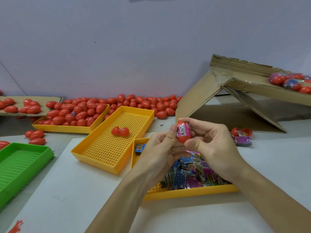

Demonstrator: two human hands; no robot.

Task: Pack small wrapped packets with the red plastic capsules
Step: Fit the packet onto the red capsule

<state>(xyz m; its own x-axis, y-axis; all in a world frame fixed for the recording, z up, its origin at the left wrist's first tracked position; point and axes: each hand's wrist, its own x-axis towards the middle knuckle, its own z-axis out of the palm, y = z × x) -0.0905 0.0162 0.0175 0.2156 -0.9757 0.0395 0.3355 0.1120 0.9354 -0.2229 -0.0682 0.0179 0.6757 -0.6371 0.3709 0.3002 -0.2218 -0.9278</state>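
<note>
Both hands hold one red plastic capsule (183, 134) above the table, with a pink wrapped packet (183, 129) showing between its halves. My left hand (159, 148) pinches the capsule's left side with the thumb. My right hand (208, 140) grips its right side, thumb under the lower end. Beneath the hands a yellow tray (188, 192) holds several blue and pink wrapped packets (188, 174). An open red capsule (120, 131) lies in the perforated yellow tray (107, 148) to the left.
Many red capsules (134, 103) lie along the wall and fill a far yellow tray (67, 127). A green tray (21, 163) stands at the left. A cardboard box (235, 91) at the right carries filled capsules. Loose capsules and packets (242, 137) lie right of my hands.
</note>
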